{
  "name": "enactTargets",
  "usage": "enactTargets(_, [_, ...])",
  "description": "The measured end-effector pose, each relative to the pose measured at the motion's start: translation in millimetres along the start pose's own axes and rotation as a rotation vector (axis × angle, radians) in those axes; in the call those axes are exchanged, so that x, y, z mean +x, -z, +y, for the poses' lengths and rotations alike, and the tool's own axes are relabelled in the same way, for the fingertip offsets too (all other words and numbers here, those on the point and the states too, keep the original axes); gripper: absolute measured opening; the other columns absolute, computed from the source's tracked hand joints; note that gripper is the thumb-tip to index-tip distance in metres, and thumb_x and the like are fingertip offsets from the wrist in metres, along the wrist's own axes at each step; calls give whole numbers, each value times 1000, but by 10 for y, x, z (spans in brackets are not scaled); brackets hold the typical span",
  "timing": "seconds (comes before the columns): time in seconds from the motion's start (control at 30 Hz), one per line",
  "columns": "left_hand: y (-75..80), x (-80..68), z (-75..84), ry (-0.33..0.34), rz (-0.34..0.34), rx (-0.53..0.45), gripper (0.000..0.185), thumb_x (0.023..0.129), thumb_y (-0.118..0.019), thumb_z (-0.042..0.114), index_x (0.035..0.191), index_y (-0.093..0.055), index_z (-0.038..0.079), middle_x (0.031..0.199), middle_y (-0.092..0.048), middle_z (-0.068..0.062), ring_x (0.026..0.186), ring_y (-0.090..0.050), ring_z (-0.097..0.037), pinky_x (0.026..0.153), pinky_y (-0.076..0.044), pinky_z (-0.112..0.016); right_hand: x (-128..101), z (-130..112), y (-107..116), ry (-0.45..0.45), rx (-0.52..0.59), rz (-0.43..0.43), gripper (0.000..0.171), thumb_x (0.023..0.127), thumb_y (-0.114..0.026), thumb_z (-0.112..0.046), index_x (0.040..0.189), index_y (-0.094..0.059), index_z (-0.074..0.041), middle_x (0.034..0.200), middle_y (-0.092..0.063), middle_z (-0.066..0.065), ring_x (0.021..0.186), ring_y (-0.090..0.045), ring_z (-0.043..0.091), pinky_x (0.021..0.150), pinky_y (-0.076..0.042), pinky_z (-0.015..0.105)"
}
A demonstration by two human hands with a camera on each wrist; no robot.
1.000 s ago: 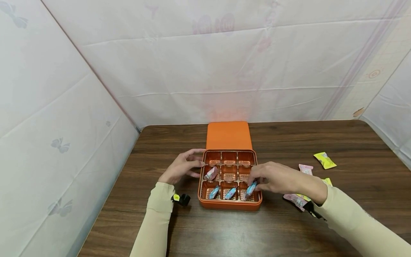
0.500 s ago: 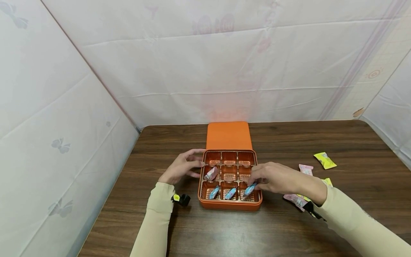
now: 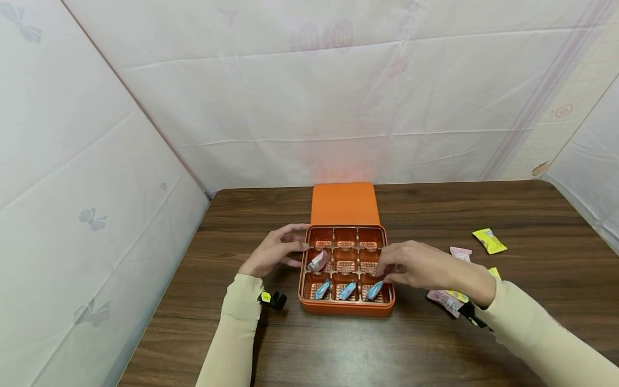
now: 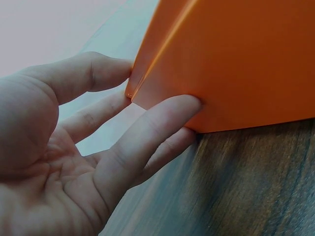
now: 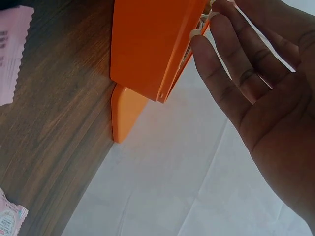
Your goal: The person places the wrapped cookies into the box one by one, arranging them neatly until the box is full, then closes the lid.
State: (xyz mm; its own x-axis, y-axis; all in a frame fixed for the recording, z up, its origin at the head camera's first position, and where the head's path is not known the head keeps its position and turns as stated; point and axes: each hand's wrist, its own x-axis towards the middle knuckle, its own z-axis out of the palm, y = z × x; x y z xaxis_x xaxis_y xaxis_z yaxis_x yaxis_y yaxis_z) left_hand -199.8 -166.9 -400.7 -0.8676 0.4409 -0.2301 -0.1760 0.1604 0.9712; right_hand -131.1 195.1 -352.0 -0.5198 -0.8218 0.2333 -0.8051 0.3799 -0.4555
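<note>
Blue packet (image 3: 374,290) just below the right hand's (image 3: 412,265) loosely bent fingers, lower centre-right of the frame; no hold shows.
It lies, shiny and crinkled, in a coppery compartment of the smooth orange box (image 3: 345,308); the left hand's (image 3: 273,251) spread fingers touch the box's left side. Wood-grained counter (image 3: 329,349); crimped pink packet (image 5: 11,56), its print unreadable.

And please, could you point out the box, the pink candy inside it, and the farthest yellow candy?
Box (image 3: 346,309): head view, on its near wall.
Pink candy (image 3: 317,262): head view, middle of its wrapper.
Yellow candy (image 3: 489,241): head view, middle of its wrapper.
</note>
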Motion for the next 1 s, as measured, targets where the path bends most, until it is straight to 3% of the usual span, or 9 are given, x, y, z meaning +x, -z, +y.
enactTargets(0.33, [-14,4,9,11,10,4,54,104,-64,-2,156,-53,8,137,-63,-27,112,-71,-32,79,-66,-48,-63,48,65,-57,44,-2,16,93,-83,-4,104,-78,-14,103,-73,-7,91,-70,12,76,-63,37])
enactTargets(0.8, [-5,1,4,1,10,8,53,105,-64,-1,156,-52,7,136,-64,-27,114,-70,-32,80,-66,-48,-236,203,221,-153,4,43,21,90,-85,-3,105,-76,-15,103,-72,-2,91,-71,18,75,-63,40])
enactTargets(1.0, [-11,-8,11,-4,0,2,54,105,-64,-1,157,-51,7,136,-63,-28,112,-70,-30,80,-66,-48,-357,260,295,-240,-10,50,23,90,-85,-4,109,-76,-15,106,-73,-1,93,-73,21,76,-64,42])
